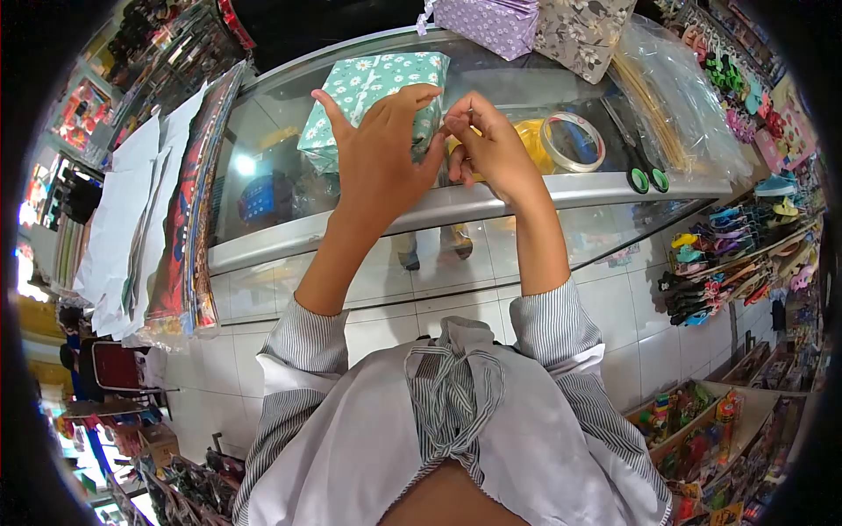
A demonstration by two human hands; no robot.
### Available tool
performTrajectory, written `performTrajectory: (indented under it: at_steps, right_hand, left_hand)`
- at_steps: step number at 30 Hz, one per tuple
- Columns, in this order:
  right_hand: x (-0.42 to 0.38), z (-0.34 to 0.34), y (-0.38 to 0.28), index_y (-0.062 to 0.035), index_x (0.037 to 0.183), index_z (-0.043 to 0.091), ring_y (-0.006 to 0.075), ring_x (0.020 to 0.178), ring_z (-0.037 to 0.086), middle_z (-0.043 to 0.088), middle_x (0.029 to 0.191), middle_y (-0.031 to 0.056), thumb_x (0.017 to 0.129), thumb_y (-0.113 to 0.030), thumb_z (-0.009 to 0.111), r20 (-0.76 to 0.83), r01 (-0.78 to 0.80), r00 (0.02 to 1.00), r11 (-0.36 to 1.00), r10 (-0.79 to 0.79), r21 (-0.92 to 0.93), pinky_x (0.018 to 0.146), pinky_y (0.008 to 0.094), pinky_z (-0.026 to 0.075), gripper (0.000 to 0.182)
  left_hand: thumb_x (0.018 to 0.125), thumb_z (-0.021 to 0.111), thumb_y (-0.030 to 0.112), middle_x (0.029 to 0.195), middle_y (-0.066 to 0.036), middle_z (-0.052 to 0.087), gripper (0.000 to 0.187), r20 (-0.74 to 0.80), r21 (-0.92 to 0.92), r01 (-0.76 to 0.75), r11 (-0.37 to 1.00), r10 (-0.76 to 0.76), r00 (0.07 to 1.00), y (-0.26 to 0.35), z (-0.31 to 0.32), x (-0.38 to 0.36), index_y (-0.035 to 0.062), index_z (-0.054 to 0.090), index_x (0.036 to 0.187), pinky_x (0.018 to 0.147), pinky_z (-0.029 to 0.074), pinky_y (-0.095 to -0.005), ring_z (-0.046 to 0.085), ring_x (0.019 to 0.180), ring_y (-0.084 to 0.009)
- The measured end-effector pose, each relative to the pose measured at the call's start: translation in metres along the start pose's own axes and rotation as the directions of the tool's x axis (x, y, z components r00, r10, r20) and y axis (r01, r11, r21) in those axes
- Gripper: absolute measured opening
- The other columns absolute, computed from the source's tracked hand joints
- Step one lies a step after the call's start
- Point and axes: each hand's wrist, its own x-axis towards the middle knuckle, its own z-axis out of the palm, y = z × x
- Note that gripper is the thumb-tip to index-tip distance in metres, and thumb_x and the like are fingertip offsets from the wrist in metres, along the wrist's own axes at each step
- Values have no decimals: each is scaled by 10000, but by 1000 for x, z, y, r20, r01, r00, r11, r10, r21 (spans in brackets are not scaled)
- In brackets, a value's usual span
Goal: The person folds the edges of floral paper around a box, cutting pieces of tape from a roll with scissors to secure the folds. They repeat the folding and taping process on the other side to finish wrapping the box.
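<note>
A box wrapped in mint-green paper with white daisies (pixel 377 79) rests on the glass-topped counter (pixel 289 197). My left hand (pixel 383 136) is over its near right part, back up, fingers and thumb apart; whether it touches the paper is hard to tell. Close beside it, my right hand (pixel 491 145) has its thumb and fingertips pinched together at the box's right edge. Anything between those fingertips is too small to make out. To the right of that hand, a roll of clear tape (pixel 596 156) leans by something yellow. Scissors with green-lined black handles (pixel 638 158) lie farther right.
A purple flowered package (pixel 491 24) and a grey-brown floral one (pixel 579 39) stand at the back. Thin wooden sticks (pixel 653 114) and clear plastic bags (pixel 706 123) lie at right. Wrapping sheets (pixel 180 219) hang over the left end. Racks of small goods (pixel 728 259) are beyond the right end.
</note>
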Motion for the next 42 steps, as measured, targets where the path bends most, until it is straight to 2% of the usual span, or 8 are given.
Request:
performTrajectory:
  at_steps: [7,16,32,35,36,38,39,42]
  right_hand:
    - [-1,-1,-5,-47,1051,430,137,487,550,565,911,100,963,-152,441,13,-87,996,996,87,33,370,225,396,137]
    - [-9,-4,-8,-63,1227,257,173,492,558,529,1024,157,968,-187,407,-1,-99,995,981,101,168,360,239,419,324]
    - [-10,-7,-10,-74,1238,239,168,483,546,482,1017,127,949,-177,443,133,-101,989,960,68,263,344,237,403,368]
    - [-14,-8,-9,-66,1227,285,150,576,563,481,1038,113,932,-152,472,98,-36,995,965,11,259,429,224,432,360]
    - [-13,-8,-3,-63,1222,310,140,636,570,482,1051,109,924,-139,484,49,37,998,974,-49,222,475,219,445,354]
    - [-11,-7,4,-56,1224,352,141,780,572,481,1094,107,905,-125,513,-13,157,988,983,-156,100,598,229,464,364]
    - [-11,-6,7,-53,1232,369,154,864,567,479,1123,110,895,-122,530,-23,201,979,979,-200,20,674,244,471,381]
    - [-15,2,7,-44,1286,369,213,1059,523,448,1235,125,861,-134,588,40,369,927,884,-374,-286,854,308,448,487]
  left_hand:
    - [750,674,169,996,31,627,335,24,25,137,990,-138,990,8,4,-1,134,539,1054,1024,-56,-661,608,956,-154]
    - [758,670,137,923,33,640,269,-71,106,240,965,-233,970,25,13,2,118,532,989,1031,-19,-662,627,890,-166]
    - [762,680,143,742,57,641,262,-114,259,481,838,-468,877,41,24,31,156,540,983,1071,-12,-580,637,776,-136]
    - [830,628,150,770,28,664,208,-157,-17,490,871,-487,859,26,1,30,143,544,1020,1081,160,-500,635,794,-116]
    - [872,557,156,843,-32,661,130,-269,-224,479,849,-527,807,17,-14,24,113,555,996,1098,137,-452,629,872,-169]
    - [900,532,182,991,-75,647,167,-409,-336,488,805,-592,695,-18,-41,0,75,552,1026,1052,252,-369,599,955,-177]
    - [948,457,235,1094,-124,619,271,-312,-490,590,642,-761,569,-23,-57,-6,24,534,1099,993,325,-330,555,1040,-186]
    - [978,381,296,1144,-147,595,404,-31,-457,714,530,-812,583,-66,-65,-38,-18,519,1191,976,345,-305,511,1117,-192]
